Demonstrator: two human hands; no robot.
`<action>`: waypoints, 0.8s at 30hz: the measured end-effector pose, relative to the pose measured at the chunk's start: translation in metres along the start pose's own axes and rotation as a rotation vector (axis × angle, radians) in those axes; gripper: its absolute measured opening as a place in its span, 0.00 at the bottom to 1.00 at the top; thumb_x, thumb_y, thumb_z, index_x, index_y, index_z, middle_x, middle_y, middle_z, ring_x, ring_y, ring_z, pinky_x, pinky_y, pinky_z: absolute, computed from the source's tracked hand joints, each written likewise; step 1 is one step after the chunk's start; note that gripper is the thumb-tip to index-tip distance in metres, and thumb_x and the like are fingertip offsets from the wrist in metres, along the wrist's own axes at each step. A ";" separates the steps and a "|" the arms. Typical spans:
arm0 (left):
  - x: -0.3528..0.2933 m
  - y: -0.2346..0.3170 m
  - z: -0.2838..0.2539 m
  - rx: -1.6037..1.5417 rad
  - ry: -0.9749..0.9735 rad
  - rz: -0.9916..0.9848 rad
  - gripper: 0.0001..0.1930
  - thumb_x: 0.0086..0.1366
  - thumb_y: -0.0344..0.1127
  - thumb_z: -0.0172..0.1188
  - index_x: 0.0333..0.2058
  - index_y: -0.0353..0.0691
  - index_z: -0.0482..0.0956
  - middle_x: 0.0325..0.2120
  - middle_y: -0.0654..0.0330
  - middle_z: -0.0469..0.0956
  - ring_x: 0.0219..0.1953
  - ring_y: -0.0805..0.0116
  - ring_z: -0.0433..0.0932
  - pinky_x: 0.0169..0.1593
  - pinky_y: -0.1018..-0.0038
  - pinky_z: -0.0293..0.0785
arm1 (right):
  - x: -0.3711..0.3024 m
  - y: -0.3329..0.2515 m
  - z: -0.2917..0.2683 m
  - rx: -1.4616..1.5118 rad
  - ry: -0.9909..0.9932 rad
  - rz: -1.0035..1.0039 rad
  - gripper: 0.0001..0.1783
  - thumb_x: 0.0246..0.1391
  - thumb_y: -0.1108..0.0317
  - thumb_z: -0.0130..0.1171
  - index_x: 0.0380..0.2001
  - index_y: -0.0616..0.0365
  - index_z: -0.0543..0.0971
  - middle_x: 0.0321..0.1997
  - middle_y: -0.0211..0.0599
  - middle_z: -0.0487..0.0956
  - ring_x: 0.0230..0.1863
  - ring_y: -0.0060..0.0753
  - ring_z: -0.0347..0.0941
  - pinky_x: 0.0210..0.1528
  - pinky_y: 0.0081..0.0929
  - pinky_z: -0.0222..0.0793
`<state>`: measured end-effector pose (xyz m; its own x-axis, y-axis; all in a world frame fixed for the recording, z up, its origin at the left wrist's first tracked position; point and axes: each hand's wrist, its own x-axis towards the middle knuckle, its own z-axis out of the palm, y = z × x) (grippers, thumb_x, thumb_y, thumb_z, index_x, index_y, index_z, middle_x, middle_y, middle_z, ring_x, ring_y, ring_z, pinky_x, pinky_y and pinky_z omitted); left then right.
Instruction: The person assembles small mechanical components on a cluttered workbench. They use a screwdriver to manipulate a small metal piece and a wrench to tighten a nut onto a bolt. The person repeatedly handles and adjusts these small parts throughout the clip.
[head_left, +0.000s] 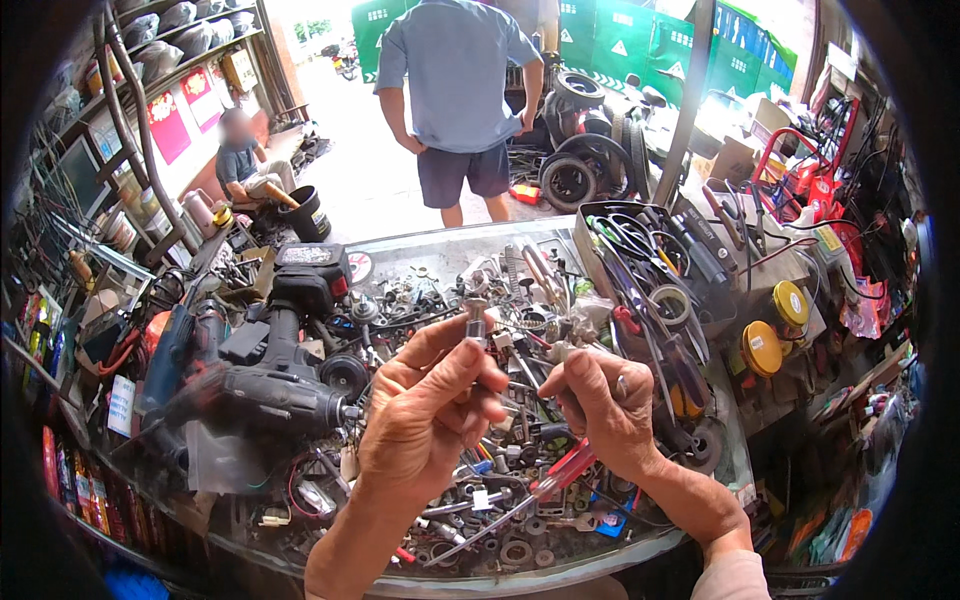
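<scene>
Upright between the thumb and fingers of my left hand [432,400] is a short silver bolt-like metal piece [476,318] with a wider flat top. My right hand [605,405] is closed in a pinch just to the right. A small pale metal part [560,351] shows at its fingertips, its kind unclear. The two hands are apart, raised over a heap of loose bolts, washers and metal parts [515,552]. Below my right hand lies a screwdriver with a red handle [566,466], its shaft pointing toward the near edge.
A black cordless drill [275,395] lies left of my hands. At the right stands a tool box [585,240] full of pliers and screwdrivers, with yellow round tins [762,348] beyond. One person [460,80] stands past the table; another [245,165] sits at far left.
</scene>
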<state>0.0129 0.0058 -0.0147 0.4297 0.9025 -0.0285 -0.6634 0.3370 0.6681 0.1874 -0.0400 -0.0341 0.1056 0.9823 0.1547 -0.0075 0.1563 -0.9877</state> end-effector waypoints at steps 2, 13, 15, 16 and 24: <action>-0.001 0.001 0.003 0.032 -0.002 0.007 0.13 0.65 0.30 0.57 0.47 0.34 0.72 0.30 0.50 0.81 0.25 0.67 0.82 0.17 0.86 0.69 | 0.002 0.007 0.001 -0.025 -0.003 -0.012 0.22 0.64 0.56 0.50 0.25 0.63 0.79 0.13 0.20 0.65 0.14 0.08 0.56 0.16 0.11 0.47; -0.005 0.000 0.010 0.616 0.065 0.287 0.12 0.61 0.18 0.55 0.45 0.31 0.72 0.44 0.50 0.78 0.44 0.70 0.79 0.28 0.84 0.77 | 0.003 0.021 0.007 -0.057 -0.017 0.075 0.27 0.65 0.49 0.45 0.21 0.61 0.76 0.14 0.20 0.65 0.19 0.12 0.56 0.19 0.19 0.50; -0.005 -0.002 0.014 0.545 0.047 0.290 0.11 0.61 0.17 0.54 0.44 0.28 0.73 0.44 0.49 0.77 0.46 0.66 0.78 0.34 0.78 0.82 | 0.005 0.012 0.002 -0.221 -0.059 -0.034 0.25 0.65 0.51 0.45 0.25 0.62 0.76 0.16 0.24 0.66 0.20 0.15 0.58 0.20 0.22 0.54; -0.005 -0.002 0.015 0.552 0.044 0.295 0.11 0.62 0.17 0.54 0.44 0.27 0.72 0.45 0.49 0.76 0.46 0.65 0.78 0.36 0.76 0.82 | 0.005 0.004 0.000 -0.322 -0.082 -0.048 0.24 0.65 0.51 0.46 0.27 0.62 0.75 0.17 0.27 0.67 0.20 0.16 0.58 0.21 0.24 0.56; 0.001 -0.009 0.009 0.490 0.090 0.341 0.12 0.61 0.19 0.54 0.44 0.27 0.74 0.43 0.47 0.77 0.45 0.58 0.79 0.48 0.66 0.79 | 0.005 -0.020 -0.017 -0.642 0.016 -0.242 0.10 0.52 0.73 0.57 0.36 0.68 0.76 0.30 0.38 0.77 0.33 0.25 0.74 0.35 0.22 0.69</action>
<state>0.0247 0.0017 -0.0144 0.1750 0.9643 0.1989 -0.3862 -0.1186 0.9148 0.2050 -0.0401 -0.0140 0.0450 0.9251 0.3771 0.6090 0.2738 -0.7444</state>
